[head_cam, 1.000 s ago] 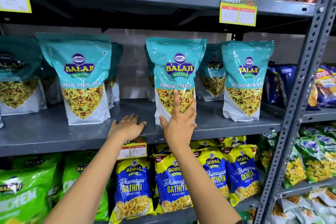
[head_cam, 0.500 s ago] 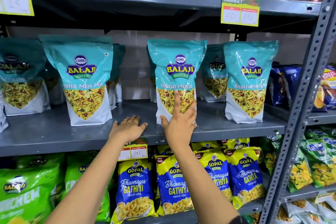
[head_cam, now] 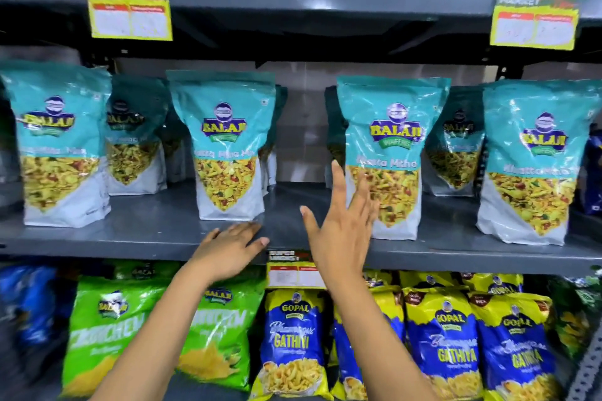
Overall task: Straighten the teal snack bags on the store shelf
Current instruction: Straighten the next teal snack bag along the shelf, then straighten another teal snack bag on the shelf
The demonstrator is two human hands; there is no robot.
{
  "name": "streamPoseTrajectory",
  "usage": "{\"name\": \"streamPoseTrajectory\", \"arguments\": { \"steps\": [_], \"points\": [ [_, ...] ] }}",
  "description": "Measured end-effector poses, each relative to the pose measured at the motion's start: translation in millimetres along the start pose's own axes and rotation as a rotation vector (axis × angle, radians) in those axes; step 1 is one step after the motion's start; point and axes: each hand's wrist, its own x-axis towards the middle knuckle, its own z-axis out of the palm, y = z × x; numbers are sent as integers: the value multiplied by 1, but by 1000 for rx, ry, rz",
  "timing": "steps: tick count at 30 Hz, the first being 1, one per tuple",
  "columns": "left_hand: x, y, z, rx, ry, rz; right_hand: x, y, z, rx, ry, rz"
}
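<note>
Several teal snack bags stand upright along the grey middle shelf (head_cam: 156, 231). One teal bag (head_cam: 391, 140) stands right of centre; my right hand (head_cam: 342, 225) hovers open just left of its lower part, fingers spread, holding nothing. Another teal bag (head_cam: 224, 146) stands left of centre, and my left hand (head_cam: 231, 247) lies flat on the shelf's front edge just below it. More teal bags stand at the far left (head_cam: 55, 146) and far right (head_cam: 531, 163), with others behind them in shadow.
Price tags (head_cam: 130, 18) hang from the upper shelf, one small tag (head_cam: 293, 273) from the middle shelf edge. Green bags (head_cam: 110, 335) and blue-yellow bags (head_cam: 293, 342) fill the lower shelf. Red and yellow bags sit on top. A gap lies between the two central teal bags.
My right hand has let go of the centre teal bag and opened beside it. The view has swung left, showing more bags on that side. My left hand stays on the shelf edge.
</note>
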Motion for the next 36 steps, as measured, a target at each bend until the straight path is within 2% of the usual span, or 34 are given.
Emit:
{"name": "streamPoseTrajectory", "arguments": {
  "steps": [6,11,14,17,20,25,36],
  "points": [
    [-19,-75,-15,-5,34,-91,7,-83,50,187,-203,-25],
    [-14,-134,-30,1,33,-163,9,-139,106,167,-368,84],
    [-1,-151,-33,25,33,-177,8,-148,125,110,-426,147],
    [9,-168,-35,40,14,-163,7,-158,139,54,-373,203],
    [13,-167,-35,44,12,-155,12,-151,139,100,-386,244],
    [16,-172,-32,54,33,-133,10,-150,140,96,-311,232],
    [18,-175,-27,54,80,-108,-7,-160,119,-13,-307,230]
  ]
}}
